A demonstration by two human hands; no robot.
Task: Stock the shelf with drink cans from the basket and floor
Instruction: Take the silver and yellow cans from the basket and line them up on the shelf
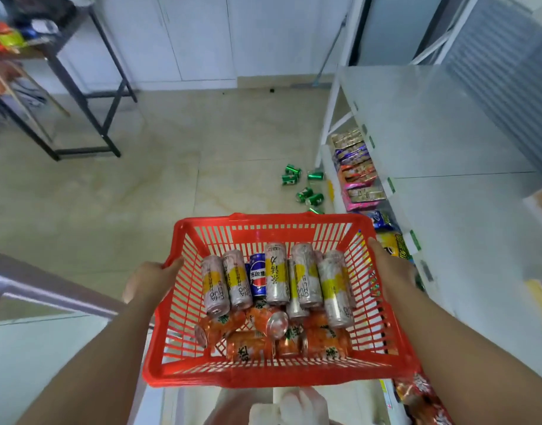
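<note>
Red basket (263, 377) held up off the floor (110, 194), level, long sides running away from the person. Left hand (153, 279) clasps the left rim about midway along, fingers curled over the edge; right hand (389, 265) grasps the right rim, slightly farther along. Basket contents: orange cans (248, 345) lying on their sides in a loose heap at the near end, some showing their round ends; tall silver cans (306, 277) with yellow patches lying side by side across the far half, partly over the orange ones; one blue can (258, 279) wedged between the silver ones, left of centre. Beyond the far rim: green cans (306, 194) scattered on the floor tiles, all tipped over, just beside the foot of the white shelf (432, 124). The shelf runs along the right side; its top board is bare white, and snack packets (358, 176) are lined along its lower tier. Far left: dark-framed table (88, 96) with blurred clutter on top. Far wall: white cabinets (202, 41).
</note>
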